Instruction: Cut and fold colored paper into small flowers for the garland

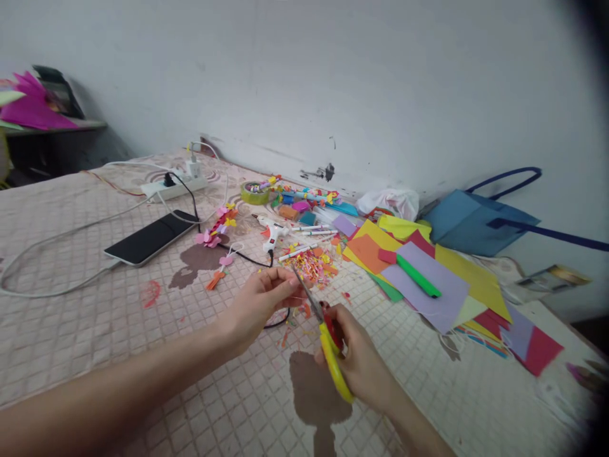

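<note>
My right hand (pixel 364 358) is wrapped round a pair of scissors (pixel 333 358) with yellow and red handles. Their metal blades slant up and left towards my left hand (pixel 264 295), and the tips reach its fingertips. The left thumb and forefinger are pinched together; a thin pale line shows near them, but what they grip is too small to make out. Just beyond the hands lies a pile of coloured paper scraps (pixel 311 265). To its left is a pink paper charm with an orange tassel (pixel 216 279) on white string.
A white glue gun (pixel 271 233) with a black cord rests behind the hands. Coloured paper sheets (pixel 423 273) and a green marker-like stick (pixel 419 277) are on the right, near a blue bag (pixel 476 222). A phone (pixel 151 238) and power strip (pixel 174 186) lie left.
</note>
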### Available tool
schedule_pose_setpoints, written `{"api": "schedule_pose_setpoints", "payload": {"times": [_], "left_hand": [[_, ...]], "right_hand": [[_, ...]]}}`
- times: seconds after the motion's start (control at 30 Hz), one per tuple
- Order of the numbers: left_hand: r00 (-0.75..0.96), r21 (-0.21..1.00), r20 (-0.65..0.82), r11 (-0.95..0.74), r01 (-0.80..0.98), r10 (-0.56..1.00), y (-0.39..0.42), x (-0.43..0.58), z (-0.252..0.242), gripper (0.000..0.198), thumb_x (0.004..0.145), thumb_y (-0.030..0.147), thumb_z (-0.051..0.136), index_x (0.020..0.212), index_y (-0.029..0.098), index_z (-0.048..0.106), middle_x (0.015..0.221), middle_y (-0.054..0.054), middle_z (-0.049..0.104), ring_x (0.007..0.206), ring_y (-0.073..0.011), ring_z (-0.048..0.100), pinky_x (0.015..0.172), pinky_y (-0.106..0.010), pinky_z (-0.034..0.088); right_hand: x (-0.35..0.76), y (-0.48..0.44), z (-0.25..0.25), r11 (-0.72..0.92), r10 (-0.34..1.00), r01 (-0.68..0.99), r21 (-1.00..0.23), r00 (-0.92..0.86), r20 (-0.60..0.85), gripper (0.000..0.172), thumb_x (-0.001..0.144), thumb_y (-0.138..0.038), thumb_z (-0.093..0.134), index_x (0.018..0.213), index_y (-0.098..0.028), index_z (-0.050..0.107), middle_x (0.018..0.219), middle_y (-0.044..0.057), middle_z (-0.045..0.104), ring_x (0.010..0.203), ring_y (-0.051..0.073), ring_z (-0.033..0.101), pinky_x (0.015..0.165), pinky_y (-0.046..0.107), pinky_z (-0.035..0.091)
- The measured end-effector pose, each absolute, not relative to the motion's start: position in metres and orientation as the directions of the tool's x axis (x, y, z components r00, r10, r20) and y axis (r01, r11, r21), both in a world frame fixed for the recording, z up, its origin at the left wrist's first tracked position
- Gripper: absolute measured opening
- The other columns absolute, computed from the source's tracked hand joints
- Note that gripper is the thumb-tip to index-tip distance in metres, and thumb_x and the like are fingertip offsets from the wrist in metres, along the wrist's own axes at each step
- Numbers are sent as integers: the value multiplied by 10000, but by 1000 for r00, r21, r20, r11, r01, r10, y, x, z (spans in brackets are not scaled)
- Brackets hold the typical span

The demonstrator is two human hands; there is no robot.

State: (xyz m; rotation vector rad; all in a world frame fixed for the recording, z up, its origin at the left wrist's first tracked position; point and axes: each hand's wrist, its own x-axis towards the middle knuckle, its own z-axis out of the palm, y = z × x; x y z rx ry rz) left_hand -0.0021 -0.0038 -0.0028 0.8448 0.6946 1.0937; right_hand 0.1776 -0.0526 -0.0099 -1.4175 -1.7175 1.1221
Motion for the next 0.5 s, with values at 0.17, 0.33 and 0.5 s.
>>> {"api": "schedule_pose_setpoints", "payload": {"times": [0.17,0.33,0.5], "left_hand": [[278,848,-54,191,-494,959,-6,-2,2,113,776,251,638,773,150,588,791,-13,654,764,-118,600,734,-245,461],[260,844,-52,182,-504,964,-7,-2,2,106,774,238,640,792,151,582,801,-14,650,790,-123,597,737,-245,452],[255,840,-43,174,-514,966,-6,-1,-1,102,778,233,636,783,151,576,780,-7,632,766,-114,587,724,-240,450]], "right_hand": [[177,-57,-11,111,992,657,-746,-121,41,324,681,-234,601,964,-214,445,717,-30,512,590,138,468,525,236,385],[182,-56,-16,109,993,802,-587,-64,96,408,695,-321,606,1052,-204,446,830,37,607,674,197,567,564,273,423],[184,-56,-16,120,992,854,-506,-85,92,379,720,-373,587,1036,-208,458,844,58,645,712,226,609,570,283,431]]}}
